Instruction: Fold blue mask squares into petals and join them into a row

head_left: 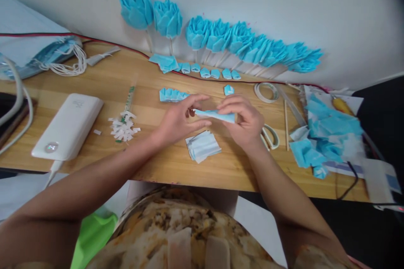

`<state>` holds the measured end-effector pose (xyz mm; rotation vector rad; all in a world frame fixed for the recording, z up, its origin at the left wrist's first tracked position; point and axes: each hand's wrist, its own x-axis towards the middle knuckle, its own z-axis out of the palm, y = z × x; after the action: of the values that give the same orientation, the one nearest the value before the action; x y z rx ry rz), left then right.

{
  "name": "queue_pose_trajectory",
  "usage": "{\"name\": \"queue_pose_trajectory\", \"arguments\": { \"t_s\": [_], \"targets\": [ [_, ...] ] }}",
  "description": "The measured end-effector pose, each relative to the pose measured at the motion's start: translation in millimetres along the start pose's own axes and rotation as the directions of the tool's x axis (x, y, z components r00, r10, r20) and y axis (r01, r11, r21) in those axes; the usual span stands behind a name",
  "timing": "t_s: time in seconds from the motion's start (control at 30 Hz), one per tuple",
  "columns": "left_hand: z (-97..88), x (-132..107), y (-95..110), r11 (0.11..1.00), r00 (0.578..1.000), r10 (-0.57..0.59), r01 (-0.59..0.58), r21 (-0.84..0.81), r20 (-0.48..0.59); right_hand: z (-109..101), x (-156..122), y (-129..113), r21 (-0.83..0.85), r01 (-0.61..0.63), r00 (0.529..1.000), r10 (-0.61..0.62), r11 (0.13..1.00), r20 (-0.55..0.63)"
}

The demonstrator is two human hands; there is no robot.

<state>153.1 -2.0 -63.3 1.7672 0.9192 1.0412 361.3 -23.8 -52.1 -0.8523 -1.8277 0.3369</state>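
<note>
At the bottom centre, a brown-and-cream patterned garment point(189, 235) covers the person's lap, with bright green cloth point(94, 231) at lower left. Beyond it runs the front edge of a wooden table point(151, 159). A small stack of blue-and-white pieces point(203, 147) lies there, just below the hands.

In the middle of the frame, the right hand point(244, 119) pinches a narrow, folded blue piece point(217, 115) above the table. The left hand point(179, 119) is at that piece's left end, its thumb and forefinger spread apart; I cannot tell whether its curled fingers touch it.

Left of the hands, a white power bank point(69, 122) lies with a cable plugged in, and a cluster of white scraps point(124, 128) sits on a green-marked strip. At right are a thin wooden stick point(286, 126) and a heap of blue scraps point(334, 126), partly in clear plastic.

Just past the hands lie an overlapping strip of folded blue pieces point(172, 95), a single folded one point(229, 90) and a tape roll point(267, 92). Farther back, small folded pieces point(205, 72) form a row. White cords point(78, 61) gather at upper left. Along the pale wall point(284, 4), blue flowers point(167, 19) on thin stems lean from upper centre towards upper right.
</note>
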Motion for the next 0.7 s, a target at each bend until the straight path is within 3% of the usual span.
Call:
{"name": "queue_pose_trajectory", "arguments": {
  "t_s": [0.13,0.47,0.6,0.7],
  "targets": [
    [0.1,-0.1,-1.6,0.997,0.997,0.073,-0.073,-0.016,0.0,-2.6,1.4,-4.8,-0.075,0.171,0.985,-0.168,0.982,0.047],
    [-5.9,2.4,-1.0,0.986,0.983,0.167,-0.168,-0.009,-0.069,4.9,0.3,-3.5,-0.136,0.243,0.969,-0.236,0.96,0.067],
    [-5.9,3.2,1.2,0.982,0.98,0.182,-0.186,-0.045,-0.08,4.6,0.6,-4.4,-0.116,0.189,0.98,-0.18,0.975,0.084],
    [-6.0,4.3,4.7,0.987,0.988,0.142,-0.146,-0.07,-0.058,6.2,-1.6,-4.3,0.008,0.044,0.997,-0.045,0.999,0.056]
  ]
}}
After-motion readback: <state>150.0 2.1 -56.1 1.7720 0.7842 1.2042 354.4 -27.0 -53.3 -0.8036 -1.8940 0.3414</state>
